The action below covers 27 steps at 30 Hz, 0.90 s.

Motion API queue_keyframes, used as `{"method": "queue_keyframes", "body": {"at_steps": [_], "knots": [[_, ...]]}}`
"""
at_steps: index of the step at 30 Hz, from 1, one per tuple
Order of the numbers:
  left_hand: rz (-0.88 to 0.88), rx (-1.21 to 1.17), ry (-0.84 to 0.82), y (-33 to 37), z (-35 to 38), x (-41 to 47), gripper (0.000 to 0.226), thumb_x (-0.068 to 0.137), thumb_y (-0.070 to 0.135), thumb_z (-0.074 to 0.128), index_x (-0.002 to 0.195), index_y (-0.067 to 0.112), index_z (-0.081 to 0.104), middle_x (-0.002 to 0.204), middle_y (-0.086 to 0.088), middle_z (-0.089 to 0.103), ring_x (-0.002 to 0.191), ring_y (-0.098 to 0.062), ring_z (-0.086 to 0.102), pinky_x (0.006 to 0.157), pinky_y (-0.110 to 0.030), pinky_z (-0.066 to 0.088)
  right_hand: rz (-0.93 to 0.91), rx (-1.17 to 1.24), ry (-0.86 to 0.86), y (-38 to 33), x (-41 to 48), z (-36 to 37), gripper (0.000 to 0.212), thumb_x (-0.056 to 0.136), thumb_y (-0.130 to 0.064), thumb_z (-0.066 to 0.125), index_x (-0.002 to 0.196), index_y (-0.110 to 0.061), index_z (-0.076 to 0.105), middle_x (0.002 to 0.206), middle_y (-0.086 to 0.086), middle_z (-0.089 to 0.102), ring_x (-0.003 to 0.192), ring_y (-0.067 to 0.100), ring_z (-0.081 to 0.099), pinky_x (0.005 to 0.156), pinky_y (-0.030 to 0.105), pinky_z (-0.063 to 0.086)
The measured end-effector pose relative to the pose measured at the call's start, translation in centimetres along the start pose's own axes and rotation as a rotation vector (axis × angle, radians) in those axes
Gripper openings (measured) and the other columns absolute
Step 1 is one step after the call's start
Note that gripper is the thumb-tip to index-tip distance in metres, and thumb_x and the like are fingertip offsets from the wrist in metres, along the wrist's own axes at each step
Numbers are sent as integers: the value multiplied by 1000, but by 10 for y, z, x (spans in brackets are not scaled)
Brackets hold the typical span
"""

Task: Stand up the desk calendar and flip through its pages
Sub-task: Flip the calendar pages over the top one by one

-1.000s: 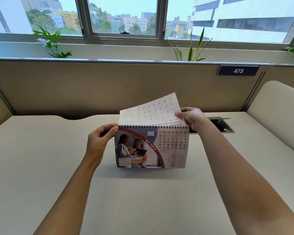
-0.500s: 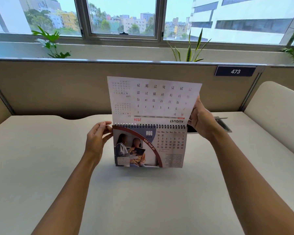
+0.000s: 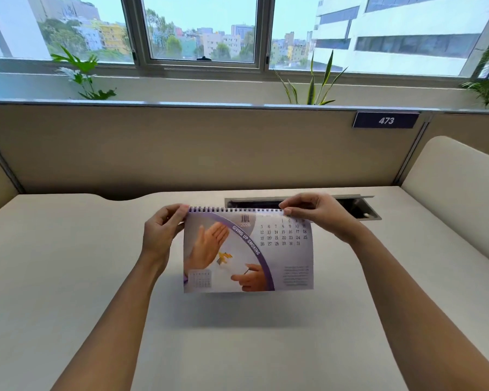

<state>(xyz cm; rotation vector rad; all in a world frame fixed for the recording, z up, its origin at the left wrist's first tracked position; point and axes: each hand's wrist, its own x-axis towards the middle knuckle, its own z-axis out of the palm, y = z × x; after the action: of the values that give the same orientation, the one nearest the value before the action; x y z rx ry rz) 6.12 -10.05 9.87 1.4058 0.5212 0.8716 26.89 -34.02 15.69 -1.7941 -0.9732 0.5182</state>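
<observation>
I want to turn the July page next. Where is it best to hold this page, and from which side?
Pinch the July page at its free lower right corner, coming from the right. The top edge is bound in the spiral, where both hands already sit, so only the bottom can swing up.

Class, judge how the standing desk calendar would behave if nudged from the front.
The desk calendar probably tips easily: it looks like thin card, steadied at its spiral top by the left hand and right hand. Its front page bows, so likely floppy.
</observation>
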Motion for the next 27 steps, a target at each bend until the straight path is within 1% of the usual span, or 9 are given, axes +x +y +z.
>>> {"method": "queue_keyframes", "body": {"at_steps": [5,9,12,15,17,19,21,24,27], "knots": [[37,39,-9,-3,-2,1,14,85,22,63,98,17,67,95,-3,68,91,-17,62,68,-18,55,-27,-86,11,10,4,3,18,77,-15,76,94,-20,74,90,-9,73,79,-8,65,67,8,48],[33,50,-2,-4,-3,3,16,84,20,65,99,18,68,96,-2,68,93,-16,62,72,-22,55,-55,-112,-4,10,10,5,20,74,-9,77,88,-23,71,88,-5,72,79,-3,66,68,11,50],[18,41,-4,-6,-3,4,16,82,19,67,98,19,69,98,-2,69,95,-18,62,77,-26,54,-16,-79,-19,7,10,3,9,78,-24,74,86,-21,73,85,-5,73,79,2,65,69,13,50],[21,34,3,-8,-4,4,15,81,17,68,96,19,69,97,-3,70,95,-18,62,76,-25,53,109,-112,57,4,16,-2,40,86,-52,55,87,-17,75,87,0,75,84,12,67,77,26,52],[31,30,8,-8,-4,4,15,80,15,69,95,20,70,97,-3,70,94,-17,62,73,-21,53,268,-232,68,2,25,-5,54,93,-52,41,92,-9,74,90,4,73,86,19,65,79,27,53],[35,31,14,-9,-4,5,17,80,15,69,97,18,70,98,-5,70,94,-17,62,71,-18,53,457,-381,-8,-1,34,-6,55,97,-49,34,102,-5,68,95,9,71,83,21,63,79,27,53],[39,38,17,-9,-4,5,18,80,16,69,99,16,69,98,-5,70,94,-17,62,69,-15,54,571,-443,-92,-6,42,-6,56,98,-47,32,104,-1,65,97,14,71,80,24,64,84,34,55],[43,30,19,-9,-3,3,18,80,15,69,98,16,69,97,-4,70,93,-16,62,67,-14,53,656,-488,-147,-14,49,-6,49,97,-43,42,83,-2,66,80,11,69,68,21,64,76,32,56],[42,39,24,-8,-2,2,17,80,15,68,97,17,69,96,-3,70,92,-15,63,68,-15,54,695,-541,-175,-17,55,-4,42,95,-38,49,73,-5,65,80,11,69,67,21,64,79,33,55]]}}
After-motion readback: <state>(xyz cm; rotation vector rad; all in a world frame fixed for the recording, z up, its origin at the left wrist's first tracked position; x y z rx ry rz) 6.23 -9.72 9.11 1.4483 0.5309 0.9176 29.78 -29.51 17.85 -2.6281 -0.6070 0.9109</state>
